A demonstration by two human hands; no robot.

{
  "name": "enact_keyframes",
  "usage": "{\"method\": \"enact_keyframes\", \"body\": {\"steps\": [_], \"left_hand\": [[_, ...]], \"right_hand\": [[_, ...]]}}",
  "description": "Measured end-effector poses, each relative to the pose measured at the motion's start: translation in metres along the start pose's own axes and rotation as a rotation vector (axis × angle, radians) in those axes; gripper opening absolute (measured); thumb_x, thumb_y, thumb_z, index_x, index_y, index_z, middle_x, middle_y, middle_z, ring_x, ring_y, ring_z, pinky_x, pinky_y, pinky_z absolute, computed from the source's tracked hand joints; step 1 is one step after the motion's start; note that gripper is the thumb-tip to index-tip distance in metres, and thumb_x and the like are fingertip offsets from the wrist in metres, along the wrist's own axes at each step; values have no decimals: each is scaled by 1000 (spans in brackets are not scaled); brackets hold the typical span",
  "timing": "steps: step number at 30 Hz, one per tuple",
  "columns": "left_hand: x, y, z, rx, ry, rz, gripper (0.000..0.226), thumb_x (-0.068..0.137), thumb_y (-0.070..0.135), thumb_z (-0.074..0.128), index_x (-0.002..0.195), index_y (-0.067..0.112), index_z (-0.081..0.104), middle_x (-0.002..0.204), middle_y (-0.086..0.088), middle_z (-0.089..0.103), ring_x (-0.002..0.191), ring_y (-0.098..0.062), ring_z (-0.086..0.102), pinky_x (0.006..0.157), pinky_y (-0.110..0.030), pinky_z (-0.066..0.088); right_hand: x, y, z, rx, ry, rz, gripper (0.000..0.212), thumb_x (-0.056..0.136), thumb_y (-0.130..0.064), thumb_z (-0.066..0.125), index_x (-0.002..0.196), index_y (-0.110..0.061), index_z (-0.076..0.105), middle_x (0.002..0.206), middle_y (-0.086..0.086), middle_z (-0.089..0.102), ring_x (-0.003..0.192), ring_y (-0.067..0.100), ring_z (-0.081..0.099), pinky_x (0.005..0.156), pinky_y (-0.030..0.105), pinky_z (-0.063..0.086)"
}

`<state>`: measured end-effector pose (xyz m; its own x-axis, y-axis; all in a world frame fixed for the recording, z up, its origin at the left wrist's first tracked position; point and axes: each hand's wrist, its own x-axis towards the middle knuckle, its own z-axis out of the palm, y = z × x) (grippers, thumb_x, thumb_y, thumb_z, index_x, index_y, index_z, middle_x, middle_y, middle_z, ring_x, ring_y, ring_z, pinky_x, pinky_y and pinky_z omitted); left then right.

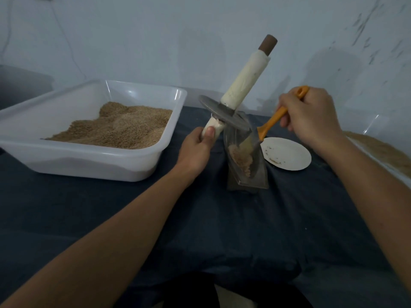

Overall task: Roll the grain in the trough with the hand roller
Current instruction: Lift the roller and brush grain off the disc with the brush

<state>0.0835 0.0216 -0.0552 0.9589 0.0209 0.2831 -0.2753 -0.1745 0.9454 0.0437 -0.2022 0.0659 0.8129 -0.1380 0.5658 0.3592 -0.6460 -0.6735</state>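
Observation:
The hand roller (224, 114) is a grey metal disc on a long axle wrapped in cream tape, tilted up to the right. My left hand (198, 147) grips the axle's lower end, and the disc's edge rests on the far end of the narrow metal trough (255, 174). A small heap of brown ground grain (241, 161) lies inside the trough. My right hand (311, 116) grips an orange-handled spoon (273, 121) whose tip reaches down into the trough beside the disc.
A white plastic tub (66, 156) holding a mound of brown grain stands at the left. A small white plate (289, 152) with a few crumbs sits right of the trough. More grain lies at the far right edge. A dark cloth (222, 230) covers the table.

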Motion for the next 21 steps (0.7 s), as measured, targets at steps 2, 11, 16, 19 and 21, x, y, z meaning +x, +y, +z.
{"method": "enact_keyframes", "body": {"steps": [2, 11, 16, 19, 21], "left_hand": [[0, -1, 0, 12, 4, -5, 35, 106, 54, 43, 97, 28, 64, 87, 6, 63, 79, -13, 57, 75, -39, 48], [-1, 1, -1, 8, 6, -5, 35, 106, 55, 43, 98, 28, 64, 89, 5, 63, 81, -14, 58, 79, -43, 50], [0, 0, -1, -2, 4, -8, 38, 106, 54, 42, 100, 24, 64, 89, 2, 63, 81, -15, 58, 79, -45, 51], [1, 0, -1, -4, 11, -5, 37, 107, 53, 42, 99, 24, 64, 89, 3, 63, 80, -15, 57, 77, -42, 49], [1, -1, 0, -1, 11, -5, 37, 107, 53, 43, 99, 24, 64, 88, 3, 63, 79, -14, 57, 75, -40, 48]], "right_hand": [[-2, -8, -2, 11, -42, -13, 30, 92, -23, 56, 69, -7, 69, 51, 5, 62, 44, 8, 55, 44, 17, 44], [-8, -1, 9, -23, -101, 34, 31, 90, -23, 54, 71, -3, 69, 55, 10, 62, 52, 15, 59, 59, 34, 52], [-8, 5, 4, 2, 0, 29, 32, 94, -24, 55, 70, -7, 68, 51, 3, 60, 48, 9, 56, 51, 22, 48], [-4, -6, -7, 49, -10, -2, 34, 93, -26, 55, 65, -11, 67, 48, 2, 58, 45, 8, 54, 44, 16, 42], [-7, -12, -7, 70, -56, -11, 34, 92, -24, 56, 63, -10, 66, 48, 2, 57, 44, 10, 54, 43, 18, 43]]}}
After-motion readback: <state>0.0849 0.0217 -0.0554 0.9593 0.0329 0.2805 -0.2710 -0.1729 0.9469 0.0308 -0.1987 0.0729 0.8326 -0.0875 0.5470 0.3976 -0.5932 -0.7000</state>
